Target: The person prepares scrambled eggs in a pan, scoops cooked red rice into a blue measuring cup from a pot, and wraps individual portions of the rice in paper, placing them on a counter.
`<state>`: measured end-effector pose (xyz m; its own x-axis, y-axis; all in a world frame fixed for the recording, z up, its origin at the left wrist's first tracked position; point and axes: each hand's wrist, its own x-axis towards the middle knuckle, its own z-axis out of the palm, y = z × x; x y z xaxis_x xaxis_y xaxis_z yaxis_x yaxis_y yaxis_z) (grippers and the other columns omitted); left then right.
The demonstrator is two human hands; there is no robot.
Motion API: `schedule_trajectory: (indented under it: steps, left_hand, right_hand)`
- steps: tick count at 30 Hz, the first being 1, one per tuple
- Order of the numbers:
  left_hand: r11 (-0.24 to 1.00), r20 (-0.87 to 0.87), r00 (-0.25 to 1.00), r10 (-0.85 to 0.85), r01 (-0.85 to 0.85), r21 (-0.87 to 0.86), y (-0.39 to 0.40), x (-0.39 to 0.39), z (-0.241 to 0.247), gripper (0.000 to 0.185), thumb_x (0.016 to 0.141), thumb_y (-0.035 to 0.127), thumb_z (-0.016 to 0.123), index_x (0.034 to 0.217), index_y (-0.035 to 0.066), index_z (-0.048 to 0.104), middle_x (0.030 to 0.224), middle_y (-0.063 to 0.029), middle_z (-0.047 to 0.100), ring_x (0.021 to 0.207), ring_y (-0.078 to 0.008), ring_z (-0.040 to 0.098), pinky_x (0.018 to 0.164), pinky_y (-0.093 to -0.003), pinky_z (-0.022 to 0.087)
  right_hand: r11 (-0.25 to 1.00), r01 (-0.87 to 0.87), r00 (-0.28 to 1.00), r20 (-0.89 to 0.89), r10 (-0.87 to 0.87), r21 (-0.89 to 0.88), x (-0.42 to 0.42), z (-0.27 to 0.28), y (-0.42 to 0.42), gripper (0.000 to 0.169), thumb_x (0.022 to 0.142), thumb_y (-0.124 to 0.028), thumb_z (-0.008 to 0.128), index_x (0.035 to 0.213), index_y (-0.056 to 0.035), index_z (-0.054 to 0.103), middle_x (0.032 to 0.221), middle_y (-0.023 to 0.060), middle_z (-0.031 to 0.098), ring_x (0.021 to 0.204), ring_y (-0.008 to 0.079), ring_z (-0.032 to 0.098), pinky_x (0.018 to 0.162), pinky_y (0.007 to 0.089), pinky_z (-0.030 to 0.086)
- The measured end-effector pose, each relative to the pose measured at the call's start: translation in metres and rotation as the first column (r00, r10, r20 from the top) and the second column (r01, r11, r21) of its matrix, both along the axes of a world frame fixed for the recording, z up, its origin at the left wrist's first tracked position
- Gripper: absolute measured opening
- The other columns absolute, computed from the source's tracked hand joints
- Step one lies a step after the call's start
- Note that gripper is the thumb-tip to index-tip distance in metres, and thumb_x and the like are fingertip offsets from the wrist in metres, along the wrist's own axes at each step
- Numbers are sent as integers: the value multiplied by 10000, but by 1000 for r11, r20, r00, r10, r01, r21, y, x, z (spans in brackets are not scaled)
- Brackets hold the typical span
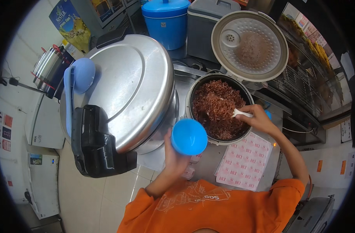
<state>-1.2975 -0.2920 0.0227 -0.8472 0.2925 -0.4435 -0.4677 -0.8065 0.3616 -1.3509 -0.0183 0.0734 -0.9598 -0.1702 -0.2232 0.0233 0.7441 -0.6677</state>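
Observation:
My left hand [175, 160] holds a blue plastic bowl [189, 137], its open side up and nothing seen inside. It is beside the near left rim of a rice cooker [190, 112] full of reddish-brown cooked rice [224, 87]. In my right hand [256, 116] is the white handle of a rice paddle [242, 113]; its blade is covered by a heap of rice over the pot. The cooker's round lid [250, 46] stands raised behind the pot. Printed paper sheets [244, 163] lie on the metal counter just in front of the cooker.
A large steel pot with a closed lid [128, 72] and black latch [93, 142] stands at the left, a light-blue ladle [82, 75] on top. Behind are a blue lidded bucket [165, 29] and a grey cooler box [203, 35]. A glass display case [308, 64] is at the right.

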Motion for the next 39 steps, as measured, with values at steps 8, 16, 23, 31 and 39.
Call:
schedule_trajectory:
  steps: [8, 16, 23, 31, 39]
  left_hand:
    - [929, -75, 984, -160, 176, 325, 67, -70, 17, 470, 918, 434, 385, 1217, 80, 462, 1210, -135, 497, 1162, -282, 454, 1027, -435, 327]
    - [891, -11, 974, -227, 212, 402, 89, -96, -1, 453, 831, 406, 394, 1152, 128, 551, 1252, -89, 505, 1141, -280, 477, 992, -460, 355]
    - [982, -220, 970, -101, 133, 138, 88, -99, -5, 343, 818, 356, 500, 994, 88, 622, 946, -67, 641, 897, -213, 598, 842, -349, 466]
    - [989, -183, 981, -68, 90, 117, 85, -102, 7, 288, 817, 295, 532, 966, 58, 602, 884, -72, 635, 805, -197, 613, 743, -349, 512]
    - [959, -233, 971, -63, 123, 255, 72, -115, 15, 278, 807, 318, 532, 908, 73, 618, 897, -82, 647, 832, -232, 625, 797, -392, 512]
  right_hand:
    - [931, 144, 823, -564, 75, 335, 23, 49, -6, 189, 784, -195, 620, 880, -32, 622, 702, 135, 641, 562, 336, 605, 537, 382, 471]
    - [929, 262, 852, -514, -95, 263, 31, 43, -4, 296, 839, -280, 594, 751, 1, 566, 600, 110, 575, 478, 261, 523, 505, 363, 410]
    - [997, 14, 999, -37, -17, -74, 37, 9, -21, 486, 900, -405, 510, 767, 57, 585, 546, 115, 478, 542, 177, 476, 540, 352, 382]
    - [991, -27, 978, 210, -1, 131, 43, 39, -16, 564, 904, -470, 452, 672, 31, 566, 524, 140, 487, 544, 245, 539, 565, 397, 414]
    - [790, 129, 962, -268, 46, 600, 66, 62, -11, 461, 868, -468, 508, 733, -35, 586, 578, 158, 566, 591, 344, 581, 599, 430, 446]
